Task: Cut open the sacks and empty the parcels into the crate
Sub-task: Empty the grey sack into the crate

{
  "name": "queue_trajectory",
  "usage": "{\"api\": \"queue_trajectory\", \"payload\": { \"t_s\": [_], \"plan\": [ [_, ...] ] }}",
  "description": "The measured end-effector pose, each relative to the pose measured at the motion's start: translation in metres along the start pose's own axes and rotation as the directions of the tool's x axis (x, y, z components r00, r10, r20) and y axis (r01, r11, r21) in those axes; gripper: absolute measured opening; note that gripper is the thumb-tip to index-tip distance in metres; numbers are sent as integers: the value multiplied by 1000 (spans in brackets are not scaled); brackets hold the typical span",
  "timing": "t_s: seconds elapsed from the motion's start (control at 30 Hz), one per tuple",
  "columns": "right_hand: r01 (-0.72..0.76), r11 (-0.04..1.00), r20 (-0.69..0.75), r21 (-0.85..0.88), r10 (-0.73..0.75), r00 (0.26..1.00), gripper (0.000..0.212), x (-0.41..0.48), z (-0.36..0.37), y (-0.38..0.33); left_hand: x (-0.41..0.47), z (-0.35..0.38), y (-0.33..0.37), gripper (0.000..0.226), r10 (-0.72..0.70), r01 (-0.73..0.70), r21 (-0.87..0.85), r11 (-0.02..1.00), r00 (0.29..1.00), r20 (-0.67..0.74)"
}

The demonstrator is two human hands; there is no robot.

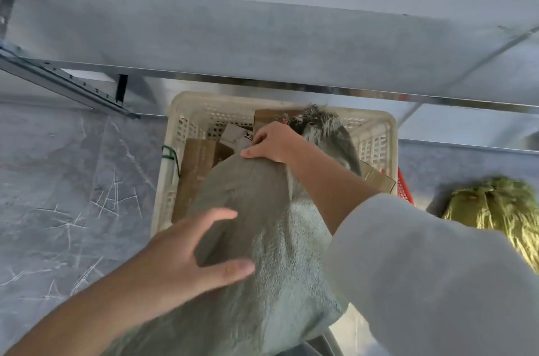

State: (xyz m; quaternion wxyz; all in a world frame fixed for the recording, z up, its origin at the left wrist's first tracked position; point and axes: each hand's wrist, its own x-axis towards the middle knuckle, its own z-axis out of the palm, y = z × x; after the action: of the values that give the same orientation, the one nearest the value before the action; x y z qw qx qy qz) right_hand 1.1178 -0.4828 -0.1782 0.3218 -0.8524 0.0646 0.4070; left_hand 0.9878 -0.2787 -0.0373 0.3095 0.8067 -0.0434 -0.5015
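Note:
A grey woven sack (262, 239) lies tipped over the near rim of a white slatted plastic crate (376, 134), its frayed mouth (315, 118) pointing into the crate. My right hand (271, 142) grips the sack near its upper end, fingers curled over the cloth. My left hand (189, 250) lies flat against the sack's left side with fingers spread. Brown cardboard parcels (198, 163) and a white parcel (233, 134) lie in the crate. A green woven sack (495, 207) rests on the floor to the right.
A metal table or shelf edge (262, 64) overhangs the far side of the crate. The grey marbled floor (73, 180) stretches to the left. Something red (404, 186) shows at the crate's right side. A green cord (169, 153) hangs on the crate's left rim.

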Motion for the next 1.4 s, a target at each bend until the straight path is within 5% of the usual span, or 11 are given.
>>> {"api": "queue_trajectory", "payload": {
  "t_s": [0.1,0.3,0.4,0.53,0.63,0.7,0.77,0.87,1.0,1.23,1.4],
  "plan": [
    [48,956,78,-288,-27,997,38,8,14,-6,-19,70,-15,89,83,-77,361,929,997,0],
    [71,867,-186,-493,-185,965,18,8,36,-13,6,93,-49,141,33,-28,544,839,999,0],
    [103,947,-247,-303,-183,952,17,-1,35,-11,-2,90,-58,118,239,-207,540,816,971,10],
    [168,985,-405,33,-141,904,16,-58,39,11,-12,84,-69,64,510,-370,463,805,831,-224],
    [229,969,-554,97,-139,821,14,-141,57,36,0,55,-70,22,464,-344,328,880,771,-436],
    [221,975,-617,5,-171,768,14,-192,76,51,18,34,-73,23,405,-258,379,889,830,-384],
    [182,983,-567,-30,-166,806,15,-230,105,61,31,28,-78,43,286,-208,401,892,947,-146],
    [-85,985,-376,152,137,917,40,-260,156,74,33,40,-86,71,228,-208,439,874,974,6],
    [-447,649,135,616,472,871,94,-244,206,76,40,66,-87,90,139,-120,421,899,990,-16],
    [-440,729,25,524,504,864,19,-215,214,78,47,77,-102,118,115,-80,392,916,991,-65],
    [-390,717,132,578,389,912,13,-245,191,64,40,52,-100,121,124,-124,196,973,992,11]
  ]
}}
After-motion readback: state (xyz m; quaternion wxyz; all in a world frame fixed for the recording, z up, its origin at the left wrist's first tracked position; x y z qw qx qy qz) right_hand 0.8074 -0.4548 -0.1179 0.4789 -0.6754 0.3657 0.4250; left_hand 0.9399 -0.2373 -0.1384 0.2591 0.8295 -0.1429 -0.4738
